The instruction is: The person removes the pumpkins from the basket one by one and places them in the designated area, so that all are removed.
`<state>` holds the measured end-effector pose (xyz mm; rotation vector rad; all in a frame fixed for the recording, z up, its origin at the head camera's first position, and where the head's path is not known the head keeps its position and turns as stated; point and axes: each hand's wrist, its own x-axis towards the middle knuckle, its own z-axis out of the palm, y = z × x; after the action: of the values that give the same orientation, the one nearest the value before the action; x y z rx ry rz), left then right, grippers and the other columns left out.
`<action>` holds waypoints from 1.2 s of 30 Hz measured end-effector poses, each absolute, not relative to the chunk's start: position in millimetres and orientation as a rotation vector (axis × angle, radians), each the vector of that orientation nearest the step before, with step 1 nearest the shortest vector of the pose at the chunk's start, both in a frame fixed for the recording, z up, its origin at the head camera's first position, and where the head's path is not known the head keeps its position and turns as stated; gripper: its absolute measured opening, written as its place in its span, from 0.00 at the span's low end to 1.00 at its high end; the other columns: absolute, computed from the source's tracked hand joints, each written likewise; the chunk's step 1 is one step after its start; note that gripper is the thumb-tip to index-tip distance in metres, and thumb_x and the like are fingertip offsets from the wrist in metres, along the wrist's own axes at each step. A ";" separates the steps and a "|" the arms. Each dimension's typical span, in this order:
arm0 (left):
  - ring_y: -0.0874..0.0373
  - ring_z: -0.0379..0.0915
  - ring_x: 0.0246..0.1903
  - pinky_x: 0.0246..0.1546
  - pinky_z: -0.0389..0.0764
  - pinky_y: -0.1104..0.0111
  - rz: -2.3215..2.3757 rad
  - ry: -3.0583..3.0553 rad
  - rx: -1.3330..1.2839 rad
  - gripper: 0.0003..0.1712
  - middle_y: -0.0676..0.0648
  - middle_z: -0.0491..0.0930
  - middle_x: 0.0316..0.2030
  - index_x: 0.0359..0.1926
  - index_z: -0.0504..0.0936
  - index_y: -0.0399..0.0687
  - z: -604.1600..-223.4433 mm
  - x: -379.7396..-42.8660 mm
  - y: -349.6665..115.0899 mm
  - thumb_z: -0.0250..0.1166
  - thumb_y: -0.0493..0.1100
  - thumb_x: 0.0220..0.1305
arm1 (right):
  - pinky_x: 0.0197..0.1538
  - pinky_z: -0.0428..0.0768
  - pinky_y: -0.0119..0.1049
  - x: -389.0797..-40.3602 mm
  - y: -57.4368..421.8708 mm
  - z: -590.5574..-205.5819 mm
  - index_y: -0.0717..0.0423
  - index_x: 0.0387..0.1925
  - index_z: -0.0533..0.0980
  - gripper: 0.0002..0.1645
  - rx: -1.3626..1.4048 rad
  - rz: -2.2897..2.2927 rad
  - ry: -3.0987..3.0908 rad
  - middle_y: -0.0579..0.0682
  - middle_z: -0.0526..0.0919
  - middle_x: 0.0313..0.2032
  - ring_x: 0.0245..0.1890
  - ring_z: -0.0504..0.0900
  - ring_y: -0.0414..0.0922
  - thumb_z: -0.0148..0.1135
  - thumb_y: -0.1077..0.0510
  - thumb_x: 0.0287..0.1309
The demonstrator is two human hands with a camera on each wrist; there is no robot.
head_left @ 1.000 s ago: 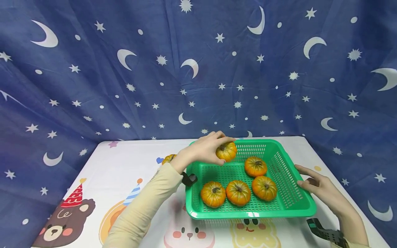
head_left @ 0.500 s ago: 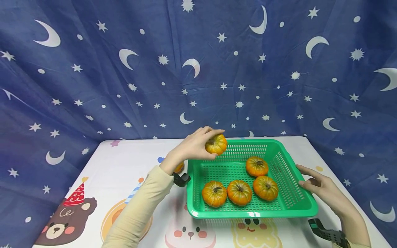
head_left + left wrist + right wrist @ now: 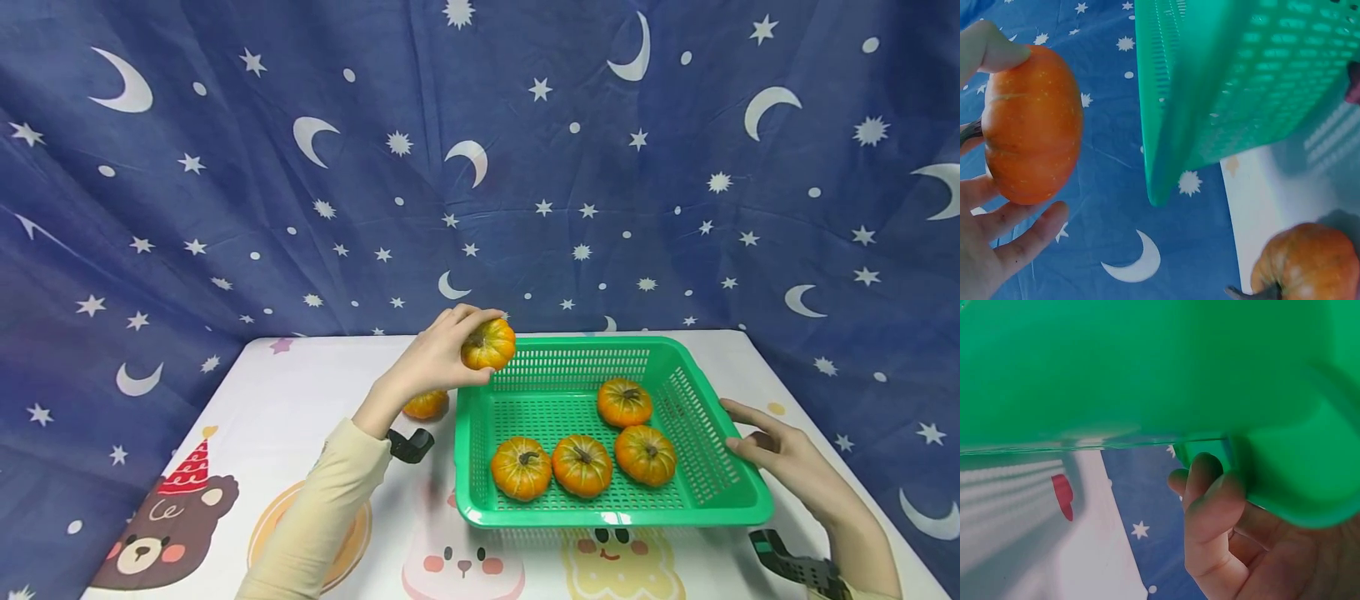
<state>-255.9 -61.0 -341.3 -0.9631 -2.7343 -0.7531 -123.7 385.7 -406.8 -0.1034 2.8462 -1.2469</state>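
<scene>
My left hand (image 3: 438, 350) grips a small orange pumpkin (image 3: 489, 344), raised beside the back left corner of a green plastic basket (image 3: 600, 518). In the left wrist view, thumb and fingers lie around this pumpkin (image 3: 1035, 125), with its stem toward the palm. Several more small pumpkins lie in the basket, among them one at the front left (image 3: 521, 469) and one at the back right (image 3: 624, 402). At the basket's right rim, my right hand (image 3: 780, 454) holds the edge; its curled fingers (image 3: 1213, 509) show under the rim in the right wrist view.
Another pumpkin (image 3: 426, 406) sits on the table left of the basket, partly behind my left hand. The white tablecloth (image 3: 315, 375) has cartoon prints. A dark blue star-and-moon curtain (image 3: 480, 167) hangs behind and at both sides.
My left hand has carried the pumpkin leftward, from over the basket's back left part to its left edge. The pumpkin on the table shows more now. My right hand stays at the rim.
</scene>
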 end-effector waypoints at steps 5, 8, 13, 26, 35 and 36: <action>0.55 0.66 0.53 0.43 0.77 0.59 -0.761 -2.718 -0.935 0.44 0.53 0.70 0.58 0.66 0.66 0.69 -345.8 -252.7 -73.2 0.70 0.53 0.45 | 0.36 0.76 0.26 -123.7 385.4 -406.2 0.63 0.70 0.58 0.37 -0.098 -1.240 2.859 0.28 0.74 0.42 0.31 0.79 0.36 0.56 0.52 0.66; 0.56 0.65 0.52 0.43 0.77 0.58 -0.763 -2.714 -0.901 0.44 0.54 0.70 0.57 0.67 0.66 0.68 -348.8 -250.8 -79.6 0.70 0.54 0.45 | 0.36 0.76 0.26 -123.7 385.5 -405.5 0.63 0.70 0.58 0.37 -0.099 -1.240 2.861 0.23 0.71 0.43 0.32 0.79 0.36 0.56 0.52 0.66; 0.56 0.66 0.53 0.46 0.76 0.56 -0.808 -2.711 -0.830 0.44 0.53 0.70 0.57 0.67 0.65 0.69 -351.5 -249.4 -91.8 0.70 0.54 0.45 | 0.36 0.76 0.26 -124.3 386.1 -403.8 0.63 0.70 0.58 0.37 -0.103 -1.231 2.863 0.23 0.72 0.43 0.32 0.79 0.35 0.56 0.52 0.66; 0.52 0.66 0.56 0.55 0.73 0.51 -0.988 -2.646 -0.673 0.44 0.49 0.70 0.58 0.68 0.65 0.65 -373.6 -247.1 -124.6 0.71 0.50 0.47 | 0.36 0.76 0.26 -123.6 388.7 -408.8 0.62 0.71 0.57 0.37 -0.131 -1.268 2.846 0.17 0.66 0.48 0.33 0.80 0.35 0.56 0.53 0.67; 0.45 0.58 0.67 0.64 0.64 0.42 -1.088 -2.592 -0.549 0.45 0.47 0.68 0.62 0.68 0.65 0.65 -397.4 -240.9 -144.4 0.72 0.48 0.47 | 0.36 0.76 0.26 -123.5 387.2 -409.1 0.62 0.71 0.58 0.36 -0.131 -1.250 2.866 0.17 0.67 0.47 0.33 0.79 0.34 0.56 0.53 0.66; 0.44 0.56 0.68 0.65 0.62 0.41 -1.095 -2.587 -0.534 0.45 0.46 0.68 0.63 0.68 0.65 0.64 -399.7 -240.4 -146.1 0.72 0.48 0.47 | 0.36 0.76 0.26 -123.5 387.0 -408.9 0.62 0.71 0.58 0.36 -0.131 -1.250 2.867 0.17 0.67 0.47 0.33 0.79 0.34 0.56 0.53 0.66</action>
<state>-240.4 -146.1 -399.7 -0.5343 -2.5872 -1.0948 -123.5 387.0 -408.9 -0.1309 2.8668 -1.2502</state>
